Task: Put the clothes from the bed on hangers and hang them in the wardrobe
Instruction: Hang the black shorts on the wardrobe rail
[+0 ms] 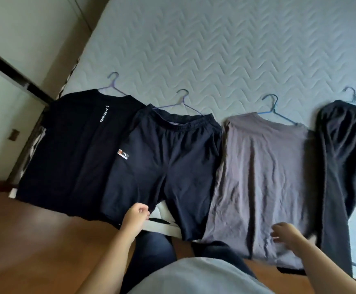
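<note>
Quilted white mattress (236, 49) carries four garments side by side with hangers (183, 102) at their tops: black Li-Ning T-shirt (73, 145), navy shorts (173, 155), grey T-shirt (264, 177), dark trousers (342, 155). My left hand (138, 217) seems to pinch the shorts' leg hem. My right hand (287, 234), blurred, hovers loosely curled over the grey T-shirt's hem, holding nothing.
</note>
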`<state>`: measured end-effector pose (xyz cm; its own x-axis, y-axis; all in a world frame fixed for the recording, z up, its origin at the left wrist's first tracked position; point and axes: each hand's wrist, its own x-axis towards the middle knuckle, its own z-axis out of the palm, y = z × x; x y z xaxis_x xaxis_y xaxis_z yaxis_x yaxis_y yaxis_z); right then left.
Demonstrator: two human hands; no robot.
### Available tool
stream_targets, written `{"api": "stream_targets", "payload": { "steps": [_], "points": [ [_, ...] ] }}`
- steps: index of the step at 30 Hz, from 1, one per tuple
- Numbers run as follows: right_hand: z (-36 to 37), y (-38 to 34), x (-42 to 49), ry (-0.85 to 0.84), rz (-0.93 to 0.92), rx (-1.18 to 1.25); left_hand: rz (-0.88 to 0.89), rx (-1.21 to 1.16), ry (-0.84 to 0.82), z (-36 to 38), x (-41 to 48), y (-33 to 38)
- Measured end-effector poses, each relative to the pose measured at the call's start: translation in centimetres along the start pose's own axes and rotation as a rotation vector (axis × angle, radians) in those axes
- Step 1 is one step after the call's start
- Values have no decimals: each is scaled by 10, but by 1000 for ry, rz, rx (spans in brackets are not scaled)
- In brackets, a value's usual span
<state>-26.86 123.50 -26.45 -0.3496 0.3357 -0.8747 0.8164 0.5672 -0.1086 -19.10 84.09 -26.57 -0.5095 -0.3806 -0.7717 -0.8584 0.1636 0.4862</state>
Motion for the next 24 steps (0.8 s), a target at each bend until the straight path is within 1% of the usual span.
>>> {"api": "stream_targets", "payload": {
  "steps": [2, 4, 5, 6, 7, 9, 11, 13, 16, 20, 24],
  "points": [
    [17, -20, -9, 58, 12, 19, 23, 54, -59, -22, 22, 5],
    [46, -46, -20, 27, -18, -67, 5, 117, -104, -53, 49, 6],
    [63, -61, -27, 23, -55, -166, -6, 148, -114, -70, 63, 9],
    [82, -76, -27, 39, -76, -183, -14, 171, -116, -88, 78, 10],
    [100, -92, -26, 17, -90, -187, -24, 198, -111, -107, 93, 13],
    [132, -131, -23, -3, -58, -112, -37, 254, -80, -140, 127, 22],
    [148, -173, -20, 3, -169, -178, -36, 291, -41, -165, 159, 35],
    [156, -213, -14, 2, -244, -166, -9, 320, -8, -180, 190, 54],
    [158, -261, 9, 42, -291, -110, 37, 301, 31, -181, 238, 89],
    [144, -310, 58, 94, -320, -102, 131, 256, 93, -162, 290, 140],
    [126, -350, 110, 206, -387, -90, 255, 295, 88, -135, 333, 182]
  ]
}}
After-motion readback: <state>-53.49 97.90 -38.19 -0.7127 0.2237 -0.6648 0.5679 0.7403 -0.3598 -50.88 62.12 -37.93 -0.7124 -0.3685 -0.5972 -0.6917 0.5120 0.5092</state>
